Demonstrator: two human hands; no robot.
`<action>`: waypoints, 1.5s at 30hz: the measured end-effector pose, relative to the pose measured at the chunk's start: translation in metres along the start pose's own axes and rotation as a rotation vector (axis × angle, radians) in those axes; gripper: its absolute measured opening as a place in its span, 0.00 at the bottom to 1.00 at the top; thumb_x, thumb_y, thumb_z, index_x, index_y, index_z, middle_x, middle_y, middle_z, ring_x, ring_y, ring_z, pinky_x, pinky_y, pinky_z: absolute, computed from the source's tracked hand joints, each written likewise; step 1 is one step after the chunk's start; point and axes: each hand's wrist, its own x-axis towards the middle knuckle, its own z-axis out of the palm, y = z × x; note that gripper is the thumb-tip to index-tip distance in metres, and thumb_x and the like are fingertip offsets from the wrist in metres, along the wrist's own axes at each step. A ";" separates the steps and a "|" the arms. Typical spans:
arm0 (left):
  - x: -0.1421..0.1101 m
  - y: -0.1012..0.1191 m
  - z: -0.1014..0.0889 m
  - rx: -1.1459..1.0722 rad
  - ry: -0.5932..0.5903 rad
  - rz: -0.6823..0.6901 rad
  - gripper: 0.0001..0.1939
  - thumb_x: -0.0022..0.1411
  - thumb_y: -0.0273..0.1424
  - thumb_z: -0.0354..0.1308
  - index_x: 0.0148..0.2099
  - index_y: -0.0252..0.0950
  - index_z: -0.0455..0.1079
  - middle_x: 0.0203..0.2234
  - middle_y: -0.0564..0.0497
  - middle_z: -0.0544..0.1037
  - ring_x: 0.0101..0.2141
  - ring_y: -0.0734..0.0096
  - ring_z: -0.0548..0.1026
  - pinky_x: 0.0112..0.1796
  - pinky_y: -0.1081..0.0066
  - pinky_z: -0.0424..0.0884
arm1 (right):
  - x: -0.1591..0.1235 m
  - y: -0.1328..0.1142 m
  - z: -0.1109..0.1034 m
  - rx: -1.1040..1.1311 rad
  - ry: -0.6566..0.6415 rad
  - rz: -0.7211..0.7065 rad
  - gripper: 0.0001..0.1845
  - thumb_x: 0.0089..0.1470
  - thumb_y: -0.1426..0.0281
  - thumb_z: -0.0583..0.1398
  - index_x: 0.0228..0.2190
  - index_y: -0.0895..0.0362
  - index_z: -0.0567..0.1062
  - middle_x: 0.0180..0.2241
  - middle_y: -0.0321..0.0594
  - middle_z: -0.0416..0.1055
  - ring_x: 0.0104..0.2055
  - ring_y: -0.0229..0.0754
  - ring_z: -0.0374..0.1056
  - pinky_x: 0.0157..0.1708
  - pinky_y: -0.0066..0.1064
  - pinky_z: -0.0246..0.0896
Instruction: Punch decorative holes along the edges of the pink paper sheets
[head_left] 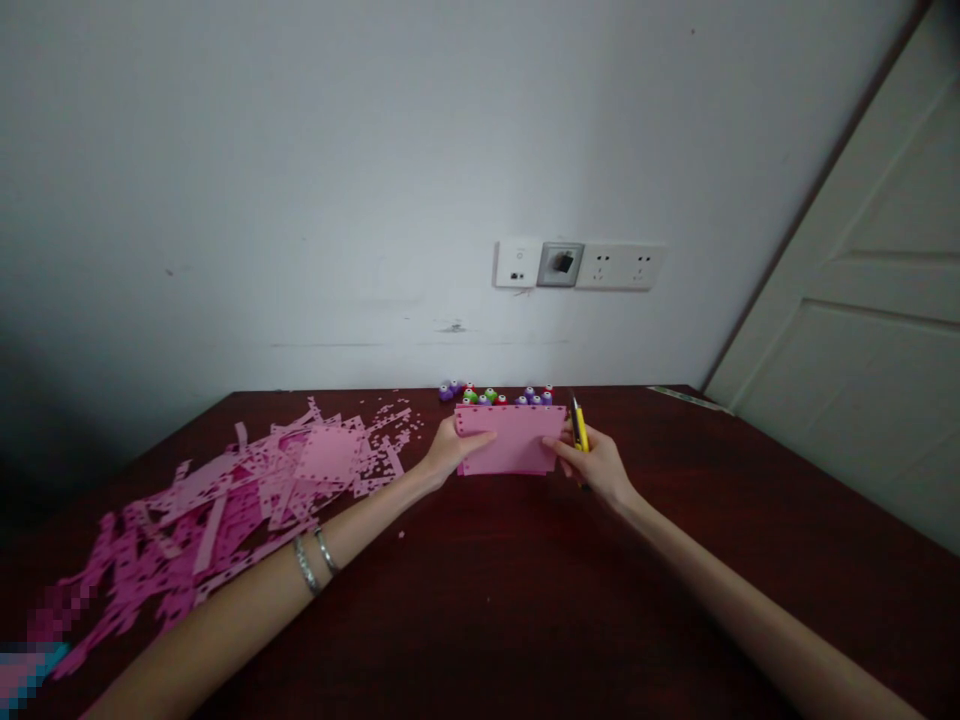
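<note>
Both hands hold a rectangle of pink paper (517,440) upright above the table, with shaped holes punched along its top and left edges. More than one pink layer shows at its edges. My left hand (448,447) grips the left side, its thumb lying across the front. The right side is pinched between the thumb and fingers of my right hand (596,462). A yellow utility knife (579,424) is also tucked in my right hand, its tip pointing up and away.
Punched pink paper strips (247,500) lie heaped on the left of the dark red table (480,600). Small purple, green and red craft punches (489,396) stand behind the paper. A ruler (690,400) lies at the back right, near wall sockets (621,267) and a white door (870,330).
</note>
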 end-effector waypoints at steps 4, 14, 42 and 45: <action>-0.004 -0.010 -0.002 0.024 -0.013 -0.020 0.19 0.43 0.34 0.66 0.38 0.29 0.72 0.33 0.46 0.78 0.33 0.67 0.74 0.39 0.66 0.70 | -0.001 0.011 0.000 -0.052 0.003 0.008 0.19 0.42 0.57 0.63 0.17 0.57 0.64 0.10 0.32 0.61 0.11 0.30 0.51 0.11 0.23 0.44; 0.004 -0.012 0.004 0.046 0.114 0.069 0.20 0.43 0.36 0.64 0.38 0.30 0.71 0.31 0.48 0.77 0.31 0.68 0.73 0.35 0.68 0.69 | 0.006 0.006 0.005 0.152 0.016 0.030 0.16 0.42 0.61 0.63 0.23 0.58 0.63 0.13 0.33 0.66 0.10 0.27 0.48 0.10 0.22 0.39; -0.006 -0.010 0.011 0.231 0.056 0.267 0.24 0.60 0.38 0.48 0.57 0.35 0.59 0.55 0.46 0.63 0.56 0.67 0.59 0.56 0.69 0.50 | 0.009 0.009 -0.005 0.076 0.143 -0.035 0.18 0.42 0.58 0.62 0.30 0.59 0.69 0.14 0.32 0.66 0.10 0.29 0.50 0.10 0.23 0.43; -0.009 -0.012 0.011 0.262 0.023 0.285 0.22 0.61 0.38 0.46 0.55 0.35 0.58 0.54 0.45 0.65 0.55 0.68 0.60 0.55 0.70 0.52 | 0.007 0.013 -0.005 0.043 0.157 -0.044 0.20 0.42 0.56 0.62 0.30 0.59 0.69 0.16 0.34 0.68 0.10 0.29 0.51 0.10 0.24 0.44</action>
